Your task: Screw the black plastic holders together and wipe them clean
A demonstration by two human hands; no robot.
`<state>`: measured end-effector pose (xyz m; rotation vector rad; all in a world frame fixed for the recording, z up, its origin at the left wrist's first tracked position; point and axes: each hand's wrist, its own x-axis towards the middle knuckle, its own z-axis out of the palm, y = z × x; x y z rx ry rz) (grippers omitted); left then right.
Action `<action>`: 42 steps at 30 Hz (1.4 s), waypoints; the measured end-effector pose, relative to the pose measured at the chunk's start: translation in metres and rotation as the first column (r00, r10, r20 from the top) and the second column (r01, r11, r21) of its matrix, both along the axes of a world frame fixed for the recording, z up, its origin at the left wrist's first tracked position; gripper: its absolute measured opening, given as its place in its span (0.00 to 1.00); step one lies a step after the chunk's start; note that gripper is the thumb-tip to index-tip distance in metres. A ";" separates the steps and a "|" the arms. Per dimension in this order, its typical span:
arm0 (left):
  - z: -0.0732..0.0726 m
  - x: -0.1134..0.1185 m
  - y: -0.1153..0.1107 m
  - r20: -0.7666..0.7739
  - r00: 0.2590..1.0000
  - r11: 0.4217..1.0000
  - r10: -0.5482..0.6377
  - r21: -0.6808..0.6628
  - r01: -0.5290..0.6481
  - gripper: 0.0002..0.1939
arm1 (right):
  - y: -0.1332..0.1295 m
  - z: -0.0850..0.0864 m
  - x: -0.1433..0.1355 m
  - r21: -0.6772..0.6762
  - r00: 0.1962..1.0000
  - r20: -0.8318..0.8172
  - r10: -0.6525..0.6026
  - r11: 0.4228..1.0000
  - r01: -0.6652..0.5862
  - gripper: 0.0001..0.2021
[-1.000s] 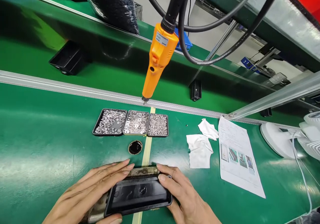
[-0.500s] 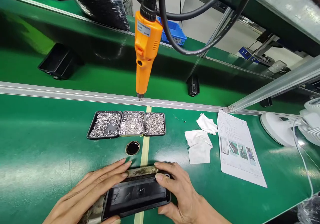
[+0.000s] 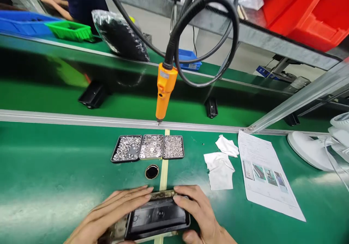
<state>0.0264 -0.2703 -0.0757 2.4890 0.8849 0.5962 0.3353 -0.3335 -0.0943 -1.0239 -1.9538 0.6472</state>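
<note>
A black rectangular plastic housing (image 3: 159, 215), open side up with a small round boss in its floor, lies at the bottom middle. Around it shows a worn, stained metal block (image 3: 118, 229), partly hidden by the hands. My left hand (image 3: 114, 211) spans the left end, fingers along the far edge and thumb at the near side. At the right end, my right hand (image 3: 200, 213) presses its fingers on the far rim, its thumb near the lower right corner. Beyond them lies a round black disc with a gold rim (image 3: 152, 171).
Three small trays of metal hardware (image 3: 151, 147) stand behind the disc. An orange electric screwdriver (image 3: 165, 88) hangs above on a coiled cable. White cloths (image 3: 220, 171), a printed sheet (image 3: 268, 178) and a white fan (image 3: 305, 151) are at right. A person's arm (image 3: 56, 4) shows at upper left.
The view has tilted upward, bringing in bins and a red container at the top. My right thumb has moved off the housing's near right corner. Both hands stay around the housing.
</note>
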 end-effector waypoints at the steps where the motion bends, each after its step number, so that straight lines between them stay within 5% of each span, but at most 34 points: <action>1: 0.005 0.000 0.009 -0.024 1.000 0.999 0.020 -0.030 -0.021 0.29 | 0.001 -0.001 0.001 -0.040 0.996 -0.073 -0.041 0.998 0.038 0.27; 6: 0.021 0.028 0.083 -0.053 0.985 0.987 0.162 -0.004 -0.163 0.15 | 0.012 -0.002 -0.001 -0.372 0.859 -0.293 -0.419 0.878 0.301 0.19; 10: 0.011 0.054 0.131 -0.081 0.978 0.982 0.190 0.029 -0.189 0.12 | 0.019 -0.004 -0.002 -0.438 0.826 -0.313 -0.469 0.843 0.312 0.18; 15: 0.002 0.060 0.142 -0.094 0.974 0.978 0.205 -0.023 -0.208 0.10 | 0.021 -0.003 -0.003 -0.454 0.825 -0.304 -0.477 0.833 0.315 0.17; 21: 0.010 0.054 0.147 -0.040 0.961 0.934 0.274 -0.229 -0.275 0.16 | 0.023 -0.001 -0.005 -0.473 0.832 -0.276 -0.481 0.822 0.318 0.16; 25: 0.034 0.051 0.131 0.030 0.964 0.887 0.263 -0.401 -0.230 0.21 | 0.024 0.000 -0.005 -0.467 0.831 -0.273 -0.484 0.822 0.325 0.16; 30: 0.069 0.043 0.069 0.089 0.980 0.856 0.176 -0.506 -0.108 0.14 | 0.024 0.003 -0.006 -0.425 0.844 -0.260 -0.468 0.841 0.335 0.14; 34: 0.076 0.039 0.025 0.078 0.993 0.979 -0.087 -0.178 0.100 0.08 | 0.024 0.005 -0.006 -0.413 0.848 -0.252 -0.466 0.844 0.341 0.13; 42: 0.068 0.033 0.017 -0.184 0.970 0.967 -0.159 0.168 0.190 0.16 | 0.024 0.003 -0.005 -0.401 0.845 -0.239 -0.478 0.841 0.362 0.12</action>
